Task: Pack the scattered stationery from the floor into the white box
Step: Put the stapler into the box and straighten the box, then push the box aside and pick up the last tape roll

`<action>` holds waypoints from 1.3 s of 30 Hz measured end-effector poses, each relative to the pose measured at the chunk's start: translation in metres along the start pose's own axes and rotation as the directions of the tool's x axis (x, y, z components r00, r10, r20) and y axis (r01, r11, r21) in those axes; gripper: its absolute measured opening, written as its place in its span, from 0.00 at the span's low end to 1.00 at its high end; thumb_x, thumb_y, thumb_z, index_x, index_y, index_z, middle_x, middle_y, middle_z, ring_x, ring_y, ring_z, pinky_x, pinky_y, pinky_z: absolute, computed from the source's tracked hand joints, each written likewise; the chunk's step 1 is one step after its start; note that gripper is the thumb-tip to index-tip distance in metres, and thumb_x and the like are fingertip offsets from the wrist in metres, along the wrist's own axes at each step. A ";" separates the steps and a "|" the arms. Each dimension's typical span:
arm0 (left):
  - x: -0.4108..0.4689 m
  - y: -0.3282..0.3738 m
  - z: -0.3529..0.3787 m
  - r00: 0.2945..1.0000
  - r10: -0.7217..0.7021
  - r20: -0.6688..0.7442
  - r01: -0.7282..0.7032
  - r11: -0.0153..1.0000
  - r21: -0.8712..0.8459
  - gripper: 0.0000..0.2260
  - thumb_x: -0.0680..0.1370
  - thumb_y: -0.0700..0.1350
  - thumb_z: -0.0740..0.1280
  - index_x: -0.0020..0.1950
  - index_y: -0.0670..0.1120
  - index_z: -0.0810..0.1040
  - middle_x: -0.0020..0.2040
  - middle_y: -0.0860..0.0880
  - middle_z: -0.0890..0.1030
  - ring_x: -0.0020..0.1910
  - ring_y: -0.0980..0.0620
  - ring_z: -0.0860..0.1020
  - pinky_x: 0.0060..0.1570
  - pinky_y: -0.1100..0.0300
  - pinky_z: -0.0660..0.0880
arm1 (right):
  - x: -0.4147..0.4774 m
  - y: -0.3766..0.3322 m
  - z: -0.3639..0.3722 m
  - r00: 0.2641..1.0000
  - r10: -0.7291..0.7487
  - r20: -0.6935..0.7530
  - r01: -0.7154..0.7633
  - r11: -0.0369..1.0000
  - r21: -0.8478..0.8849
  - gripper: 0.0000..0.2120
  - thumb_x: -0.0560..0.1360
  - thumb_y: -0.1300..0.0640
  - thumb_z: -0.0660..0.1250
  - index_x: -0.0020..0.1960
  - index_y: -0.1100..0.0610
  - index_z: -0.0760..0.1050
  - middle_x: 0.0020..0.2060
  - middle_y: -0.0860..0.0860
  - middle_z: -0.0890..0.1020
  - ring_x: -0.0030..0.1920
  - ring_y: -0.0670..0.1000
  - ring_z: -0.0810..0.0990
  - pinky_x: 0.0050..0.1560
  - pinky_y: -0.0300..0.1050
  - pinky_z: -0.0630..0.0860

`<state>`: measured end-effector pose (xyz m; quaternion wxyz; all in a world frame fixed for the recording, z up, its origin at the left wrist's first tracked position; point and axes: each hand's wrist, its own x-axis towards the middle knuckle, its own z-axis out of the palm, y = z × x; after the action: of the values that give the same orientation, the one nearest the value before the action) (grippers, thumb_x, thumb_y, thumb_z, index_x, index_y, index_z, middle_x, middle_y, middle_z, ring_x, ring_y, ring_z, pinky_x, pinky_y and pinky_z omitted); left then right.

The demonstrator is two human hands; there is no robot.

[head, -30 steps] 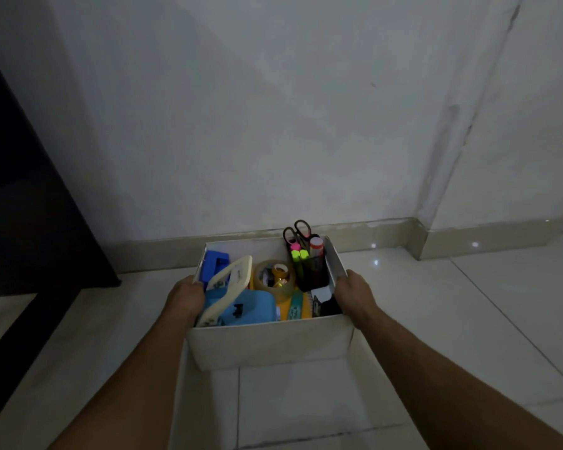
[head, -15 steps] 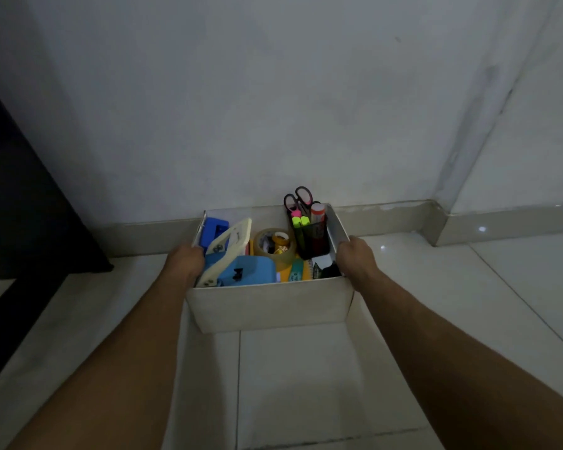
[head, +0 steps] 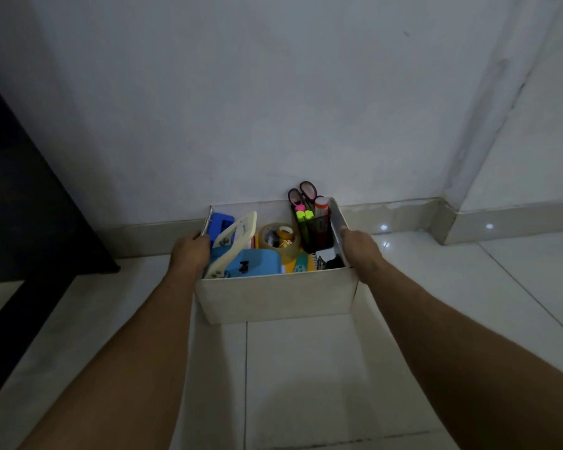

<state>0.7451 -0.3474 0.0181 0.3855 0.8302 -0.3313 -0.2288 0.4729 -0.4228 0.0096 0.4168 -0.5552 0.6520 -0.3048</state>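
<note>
The white box (head: 275,297) sits on the tiled floor close to the wall, full of stationery. Inside I see a blue hole punch (head: 254,262), a cream stapler-like tool (head: 236,237), a roll of clear tape (head: 278,237), a dark pen holder (head: 316,232) with highlighters, and scissors (head: 303,193) sticking up. My left hand (head: 190,253) grips the box's left wall. My right hand (head: 359,246) grips its right wall.
A pale wall with a skirting board (head: 394,212) stands just behind the box. A dark piece of furniture (head: 23,206) fills the left side. Glossy white floor tiles (head: 306,384) spread out in front and to the right.
The box, held by both hands, has moved farther from me toward the wall. Both arms are stretched out more.
</note>
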 end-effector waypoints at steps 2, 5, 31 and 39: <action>-0.003 -0.006 0.001 0.999 -0.001 -0.045 -0.001 0.999 -0.054 0.10 0.77 0.44 0.59 0.38 0.46 0.75 0.39 0.44 0.77 0.35 0.48 0.73 0.33 0.59 0.66 | -0.007 0.001 0.000 0.999 -0.014 -0.030 0.014 1.000 0.012 0.25 0.80 0.46 0.53 0.58 0.66 0.75 0.55 0.63 0.78 0.49 0.59 0.76 0.50 0.50 0.72; -0.017 -0.014 -0.002 0.999 -0.036 -0.030 0.033 0.996 -0.084 0.12 0.80 0.47 0.58 0.49 0.42 0.77 0.48 0.42 0.77 0.44 0.46 0.73 0.43 0.57 0.68 | -0.020 0.009 -0.002 0.999 -0.022 -0.034 0.022 1.000 0.001 0.25 0.81 0.46 0.52 0.59 0.65 0.75 0.57 0.63 0.78 0.52 0.58 0.76 0.55 0.51 0.72; -0.103 0.011 -0.164 0.975 0.147 -0.167 -0.154 0.988 -0.026 0.19 0.82 0.48 0.56 0.73 0.48 0.68 0.73 0.42 0.67 0.68 0.40 0.68 0.67 0.50 0.67 | -0.150 -0.116 0.004 0.871 -0.478 0.111 0.487 0.814 -0.316 0.23 0.80 0.47 0.54 0.69 0.60 0.67 0.69 0.60 0.70 0.68 0.59 0.68 0.65 0.51 0.66; -0.133 0.076 -0.151 0.958 0.259 -0.123 -0.274 0.952 -0.133 0.21 0.80 0.48 0.63 0.73 0.48 0.67 0.71 0.43 0.71 0.67 0.44 0.71 0.66 0.54 0.68 | -0.164 -0.130 -0.052 0.888 -0.459 0.030 0.448 0.847 -0.285 0.27 0.79 0.43 0.55 0.72 0.58 0.62 0.69 0.60 0.69 0.69 0.59 0.66 0.68 0.52 0.65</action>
<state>0.7227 -0.2133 0.1854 0.4905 0.7575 -0.4018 -0.1554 0.4939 -0.2919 0.1791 0.2361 -0.7412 0.5475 -0.3083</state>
